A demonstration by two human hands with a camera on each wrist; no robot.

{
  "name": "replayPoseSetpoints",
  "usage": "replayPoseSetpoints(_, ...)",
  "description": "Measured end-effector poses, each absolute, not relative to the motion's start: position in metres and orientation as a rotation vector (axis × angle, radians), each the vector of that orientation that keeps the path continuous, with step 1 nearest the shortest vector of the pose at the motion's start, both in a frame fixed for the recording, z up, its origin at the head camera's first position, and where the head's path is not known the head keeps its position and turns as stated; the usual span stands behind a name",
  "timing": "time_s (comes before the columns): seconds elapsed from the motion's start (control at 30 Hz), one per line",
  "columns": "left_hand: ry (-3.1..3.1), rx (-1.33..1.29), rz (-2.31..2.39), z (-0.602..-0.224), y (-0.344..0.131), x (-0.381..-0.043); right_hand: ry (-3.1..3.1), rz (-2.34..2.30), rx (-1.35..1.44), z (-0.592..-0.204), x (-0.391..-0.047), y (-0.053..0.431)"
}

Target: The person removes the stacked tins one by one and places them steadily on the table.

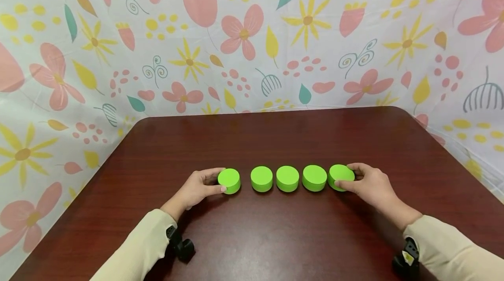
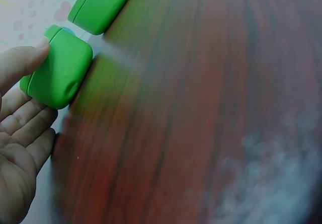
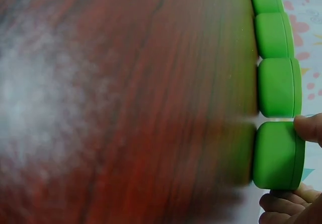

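Note:
Several round, bright green lidded boxes stand in a row across the table. My left hand (image 1: pixel 200 188) grips the leftmost green box (image 1: pixel 229 178), thumb in front and fingers behind. The left wrist view shows a dent low on the side of that box (image 2: pixel 63 68). At the other end, my right hand (image 1: pixel 373 186) holds the rightmost green box (image 1: pixel 339 173) between thumb and fingers. Between the hands stand a left-middle box (image 1: pixel 261 179), a centre box (image 1: pixel 287 178) and a right-middle box (image 1: pixel 314 178). A wider gap separates the leftmost box from the others.
The dark reddish-brown wooden table (image 1: pixel 252 141) has rounded far corners. Behind it and along its sides hangs a white cloth (image 1: pixel 244 79) printed with flowers and leaves. A black wrist camera sits at the left cuff (image 1: pixel 157 228) and another at the right cuff (image 1: pixel 427 237).

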State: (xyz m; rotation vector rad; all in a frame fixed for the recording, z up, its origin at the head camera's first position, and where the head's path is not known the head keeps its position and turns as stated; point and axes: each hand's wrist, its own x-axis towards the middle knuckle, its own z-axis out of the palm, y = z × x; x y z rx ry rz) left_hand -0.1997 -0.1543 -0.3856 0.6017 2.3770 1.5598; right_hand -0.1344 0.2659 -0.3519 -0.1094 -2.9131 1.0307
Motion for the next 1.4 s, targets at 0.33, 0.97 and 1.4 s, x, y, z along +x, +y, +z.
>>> replayPoseSetpoints(0.33, 2.358, 0.605, 1.595, -0.382, -0.150, -0.200, -2.882, 1.042, -0.132, -0.353, -0.133, 0.268)
replayPoseSetpoints(0.97, 2.380, 0.597, 1.633, -0.369, -0.139, -0.202, -2.880, 1.061, -0.156, -0.354, -0.136, 0.268)
replayPoseSetpoints(1.4, 2.330, 0.579, 1.629, -0.377, -0.133, -0.201, -2.869, 1.089, -0.154, -0.356, -0.137, 0.266)
